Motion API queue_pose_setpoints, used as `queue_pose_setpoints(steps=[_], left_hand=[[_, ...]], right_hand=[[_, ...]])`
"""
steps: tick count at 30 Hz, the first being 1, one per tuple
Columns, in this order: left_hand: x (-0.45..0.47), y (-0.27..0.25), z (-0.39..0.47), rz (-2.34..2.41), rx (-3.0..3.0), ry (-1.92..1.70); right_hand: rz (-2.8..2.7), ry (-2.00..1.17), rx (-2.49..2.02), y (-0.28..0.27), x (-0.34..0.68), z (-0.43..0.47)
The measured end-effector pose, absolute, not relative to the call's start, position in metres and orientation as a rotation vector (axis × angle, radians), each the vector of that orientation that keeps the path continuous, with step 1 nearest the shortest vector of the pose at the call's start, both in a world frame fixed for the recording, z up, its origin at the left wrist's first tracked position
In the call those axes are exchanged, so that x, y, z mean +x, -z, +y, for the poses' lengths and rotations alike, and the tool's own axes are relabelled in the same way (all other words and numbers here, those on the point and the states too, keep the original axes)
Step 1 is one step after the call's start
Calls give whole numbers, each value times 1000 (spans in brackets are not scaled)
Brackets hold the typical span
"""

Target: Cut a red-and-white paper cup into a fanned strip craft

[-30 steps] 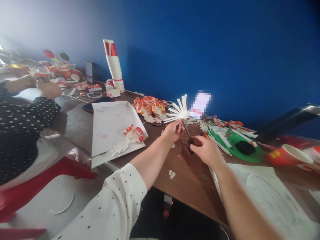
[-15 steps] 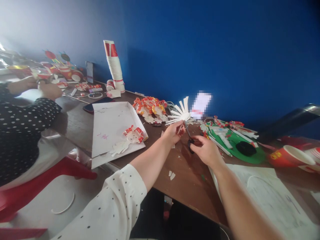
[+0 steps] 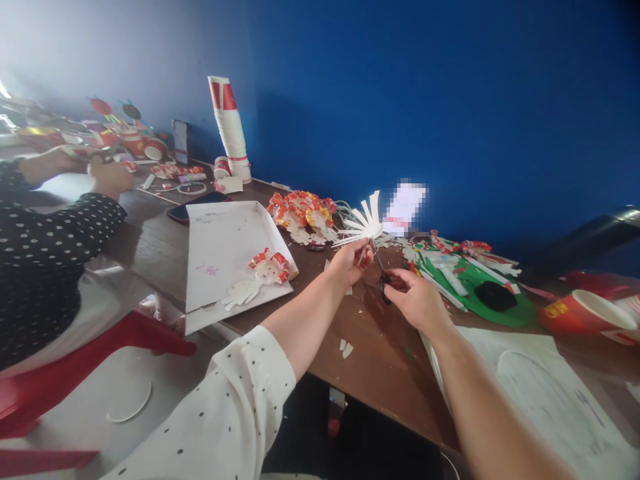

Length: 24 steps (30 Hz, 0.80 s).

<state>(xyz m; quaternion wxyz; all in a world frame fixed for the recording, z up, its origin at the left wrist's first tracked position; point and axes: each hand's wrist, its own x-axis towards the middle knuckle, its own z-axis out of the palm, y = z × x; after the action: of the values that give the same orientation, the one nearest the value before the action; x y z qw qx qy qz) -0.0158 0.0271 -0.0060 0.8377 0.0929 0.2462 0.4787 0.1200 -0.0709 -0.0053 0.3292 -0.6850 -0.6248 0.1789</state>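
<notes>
A white paper cup cut into spread strips around its round base (image 3: 369,223) is pinched in my left hand (image 3: 354,262). The strips fan out to the left and upward. My right hand (image 3: 416,297) grips black-handled scissors (image 3: 384,288), whose blades reach up to the cup's edge beside my left fingers. How far the blades are apart is too small to tell. Below my hands, small white paper scraps (image 3: 345,348) lie on the brown table (image 3: 370,383).
A white box lid (image 3: 220,247) bears a lion-like paper figure (image 3: 269,268). Behind are piled similar figures (image 3: 303,215) and a tall cup stack (image 3: 233,137). To the right lie a green disc (image 3: 517,310), white sheets (image 3: 540,393) and a red cup (image 3: 575,312). A co-worker's hands (image 3: 110,177) work at far left.
The whole view has shifted slightly. My hands, the cut cup and the scissors keep nearly the same pose. The co-worker's hands at far left have moved a little.
</notes>
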Motion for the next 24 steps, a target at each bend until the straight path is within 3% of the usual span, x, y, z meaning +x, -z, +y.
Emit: queue_pose_setpoints(steps=[24], left_hand=[[-19, 1, 26, 535, 227, -1032]], right_hand=[[-1620, -536, -1732, 6, 117, -72]])
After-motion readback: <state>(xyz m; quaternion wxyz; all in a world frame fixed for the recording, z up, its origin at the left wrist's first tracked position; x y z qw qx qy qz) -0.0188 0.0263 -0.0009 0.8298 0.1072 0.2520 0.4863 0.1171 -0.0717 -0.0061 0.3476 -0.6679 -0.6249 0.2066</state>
